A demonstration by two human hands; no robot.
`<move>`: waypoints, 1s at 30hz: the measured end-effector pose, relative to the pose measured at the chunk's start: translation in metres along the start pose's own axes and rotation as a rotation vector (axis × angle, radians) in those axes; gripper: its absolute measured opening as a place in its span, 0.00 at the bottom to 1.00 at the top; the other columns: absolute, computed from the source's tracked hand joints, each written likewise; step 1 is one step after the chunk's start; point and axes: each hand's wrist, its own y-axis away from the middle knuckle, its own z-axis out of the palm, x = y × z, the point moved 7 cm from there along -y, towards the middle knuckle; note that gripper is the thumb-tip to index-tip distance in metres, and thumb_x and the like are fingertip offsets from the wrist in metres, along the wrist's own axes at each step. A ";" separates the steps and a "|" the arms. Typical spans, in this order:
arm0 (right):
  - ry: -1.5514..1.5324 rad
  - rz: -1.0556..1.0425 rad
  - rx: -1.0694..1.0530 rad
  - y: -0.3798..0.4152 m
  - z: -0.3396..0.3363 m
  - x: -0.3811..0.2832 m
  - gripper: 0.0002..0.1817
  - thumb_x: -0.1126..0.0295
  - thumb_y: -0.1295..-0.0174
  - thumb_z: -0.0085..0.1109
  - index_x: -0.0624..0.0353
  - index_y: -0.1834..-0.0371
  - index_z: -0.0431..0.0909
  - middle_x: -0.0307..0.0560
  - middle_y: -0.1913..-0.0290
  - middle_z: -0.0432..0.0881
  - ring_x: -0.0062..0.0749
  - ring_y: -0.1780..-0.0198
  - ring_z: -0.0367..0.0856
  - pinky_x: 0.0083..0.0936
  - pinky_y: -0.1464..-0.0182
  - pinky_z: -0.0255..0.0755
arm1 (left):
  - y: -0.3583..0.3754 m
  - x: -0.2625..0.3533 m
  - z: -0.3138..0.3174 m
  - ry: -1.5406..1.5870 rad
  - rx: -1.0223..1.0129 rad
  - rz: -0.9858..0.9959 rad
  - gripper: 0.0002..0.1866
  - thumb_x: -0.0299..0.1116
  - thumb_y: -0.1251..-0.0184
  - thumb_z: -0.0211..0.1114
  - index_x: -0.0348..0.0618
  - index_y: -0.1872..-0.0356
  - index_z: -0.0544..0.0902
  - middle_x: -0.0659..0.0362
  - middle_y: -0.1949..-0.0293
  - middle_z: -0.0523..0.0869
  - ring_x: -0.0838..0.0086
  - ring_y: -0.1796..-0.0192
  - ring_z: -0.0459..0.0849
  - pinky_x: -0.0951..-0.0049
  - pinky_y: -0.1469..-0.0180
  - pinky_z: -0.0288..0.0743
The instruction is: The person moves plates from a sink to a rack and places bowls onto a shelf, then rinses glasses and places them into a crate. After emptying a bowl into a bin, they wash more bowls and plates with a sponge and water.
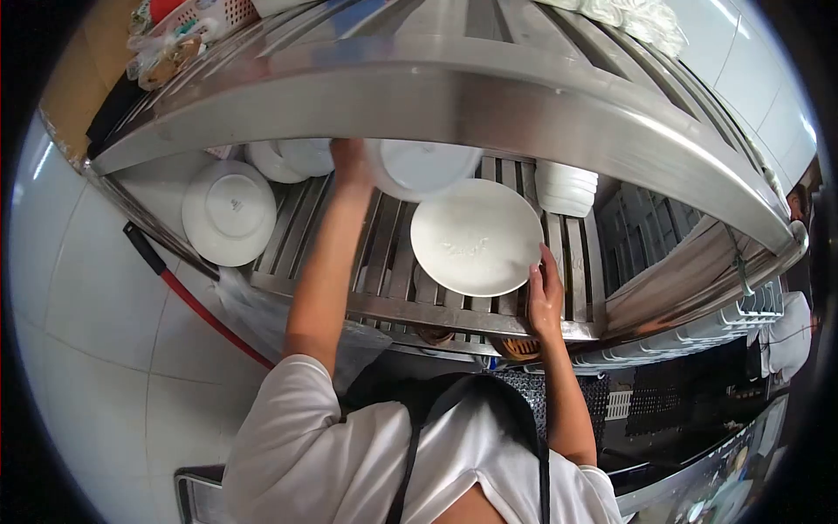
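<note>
My right hand (546, 295) grips the right rim of a round white plate (476, 240) with faint raised marks on its face. The plate is over the slatted metal shelf (384, 249). My left hand (351, 163) reaches under the upper shelf's front edge, which hides part of its fingers. Against that hand is a second round white plate (426, 166), underside showing, slightly blurred and partly covering the back of the first plate. The hand appears closed on its left rim.
An overturned white plate (229, 214) leans at the left, with more white dishes (288, 159) behind it. Stacked white bowls (566, 188) stand at the right. The upper shelf's metal edge (436, 96) crosses above my hands. A red-handled pole (209, 306) slants at lower left.
</note>
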 end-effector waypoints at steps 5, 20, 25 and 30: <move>0.032 0.021 -0.001 0.000 0.000 -0.002 0.27 0.63 0.23 0.49 0.64 0.25 0.67 0.64 0.29 0.73 0.50 0.26 0.69 0.37 0.25 0.59 | -0.036 0.029 -0.051 -0.089 0.203 0.155 0.32 0.52 0.24 0.62 0.36 0.32 0.71 0.55 0.37 0.75 0.68 0.37 0.74 0.63 0.32 0.66; 0.086 -0.011 0.020 0.000 0.000 -0.005 0.27 0.63 0.24 0.52 0.68 0.27 0.68 0.67 0.31 0.74 0.52 0.27 0.71 0.39 0.28 0.64 | -0.093 -0.016 -0.132 -0.646 0.281 0.257 0.31 0.52 0.26 0.63 0.37 0.35 0.74 0.53 0.39 0.79 0.59 0.39 0.78 0.59 0.36 0.71; -0.016 0.010 0.026 -0.001 0.002 -0.011 0.30 0.62 0.25 0.53 0.70 0.27 0.66 0.68 0.31 0.74 0.51 0.28 0.72 0.38 0.29 0.66 | -0.107 -0.020 -0.153 -1.111 0.207 0.327 0.30 0.52 0.26 0.64 0.37 0.36 0.75 0.52 0.40 0.81 0.56 0.39 0.79 0.58 0.37 0.72; 0.030 0.023 0.030 -0.001 0.001 0.003 0.32 0.60 0.25 0.53 0.73 0.26 0.64 0.70 0.31 0.73 0.51 0.29 0.73 0.38 0.28 0.65 | -0.115 -0.024 -0.167 -1.503 0.067 0.501 0.30 0.52 0.27 0.64 0.37 0.37 0.76 0.51 0.41 0.82 0.53 0.40 0.80 0.56 0.38 0.74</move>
